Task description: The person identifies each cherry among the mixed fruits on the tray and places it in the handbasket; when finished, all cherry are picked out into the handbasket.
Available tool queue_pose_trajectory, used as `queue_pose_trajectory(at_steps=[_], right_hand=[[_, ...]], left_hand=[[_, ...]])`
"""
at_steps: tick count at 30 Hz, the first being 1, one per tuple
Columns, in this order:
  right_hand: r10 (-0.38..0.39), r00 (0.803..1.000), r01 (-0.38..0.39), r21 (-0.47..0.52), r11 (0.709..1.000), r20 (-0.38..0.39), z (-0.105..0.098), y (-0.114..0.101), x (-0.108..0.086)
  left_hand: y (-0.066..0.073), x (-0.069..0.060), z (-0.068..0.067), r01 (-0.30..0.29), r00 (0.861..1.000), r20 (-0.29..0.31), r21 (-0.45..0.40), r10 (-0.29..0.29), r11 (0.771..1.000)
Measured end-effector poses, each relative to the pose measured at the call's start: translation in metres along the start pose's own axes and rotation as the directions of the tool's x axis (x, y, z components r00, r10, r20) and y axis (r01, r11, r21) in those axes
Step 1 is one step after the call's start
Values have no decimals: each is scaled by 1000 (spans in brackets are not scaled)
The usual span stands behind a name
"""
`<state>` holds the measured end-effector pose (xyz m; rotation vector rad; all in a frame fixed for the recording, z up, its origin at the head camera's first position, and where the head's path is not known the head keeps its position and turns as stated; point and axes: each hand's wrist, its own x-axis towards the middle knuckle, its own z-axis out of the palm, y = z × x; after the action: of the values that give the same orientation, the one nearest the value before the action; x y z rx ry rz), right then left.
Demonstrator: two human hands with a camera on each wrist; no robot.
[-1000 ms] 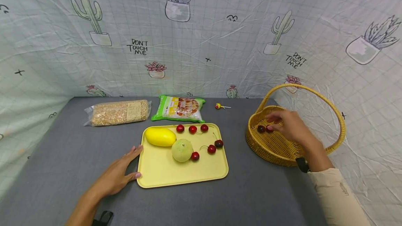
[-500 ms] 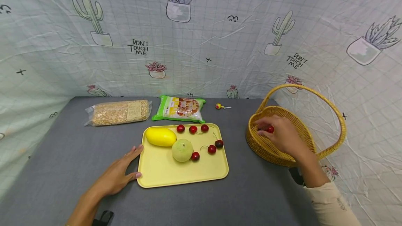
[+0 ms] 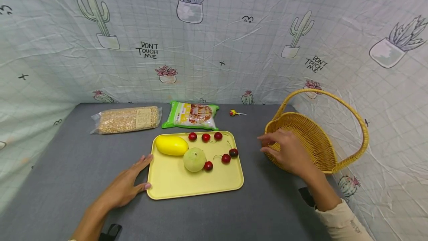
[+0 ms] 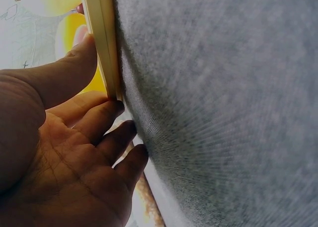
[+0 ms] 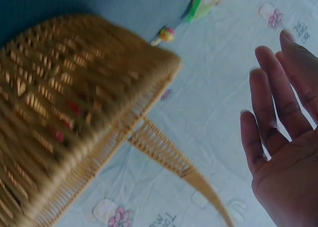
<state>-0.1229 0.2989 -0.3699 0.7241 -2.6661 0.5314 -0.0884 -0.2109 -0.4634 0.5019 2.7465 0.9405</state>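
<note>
The left hand (image 3: 122, 189) touches the left rim of a yellow tray (image 3: 167, 192), thumb and fingertips at its edge; the left wrist view shows the thumb on the rim (image 4: 102, 43). On the tray lie a yellow oval fruit (image 3: 172, 145), a pale green round fruit (image 3: 194, 160) and several cherries (image 3: 226, 158). The right hand (image 3: 289, 151) hangs over the left side of a wicker basket (image 3: 317, 140), fingers apart and nothing seen between them. In the right wrist view, red bits show through the weave of the basket (image 5: 64, 88), beside the right hand (image 5: 288, 127).
Behind the tray lie a clear bag of grains (image 3: 127, 119), a green and white packet (image 3: 191, 116) and a lollipop (image 3: 233, 113). The basket's tall handle (image 3: 359, 122) arches up at the right. A patterned cloth (image 3: 214, 47) hangs behind the grey table (image 3: 200, 218).
The right hand has moved left and towards the wearer, from inside the basket to over its near left rim. The left hand has stayed at the tray.
</note>
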Motion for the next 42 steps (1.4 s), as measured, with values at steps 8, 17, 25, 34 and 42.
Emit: queue_pose_trajectory(at_steps=[8,17,25,34,42], right_hand=[[-4,999,5,8,1000,-50,19,-14,-2],[-40,998,42,49,998,-44,40,-30,2],[-52,999,51,109,993,6,61,-45,6],[-67,997,59,189,980,38,80,-59,12],[-25,991,-4,211,977,134,89,-69,16]], left_hand=[[-1,1,1,4,1000,5,2,-4,1000],[-1,1,0,-7,1000,0,1,7,1000],[0,0,0,-16,1000,-13,8,16,1000],[1,0,1,1,1000,1,7,-1,1000],[4,-1,3,3,1000,-10,-9,-3,1000]])
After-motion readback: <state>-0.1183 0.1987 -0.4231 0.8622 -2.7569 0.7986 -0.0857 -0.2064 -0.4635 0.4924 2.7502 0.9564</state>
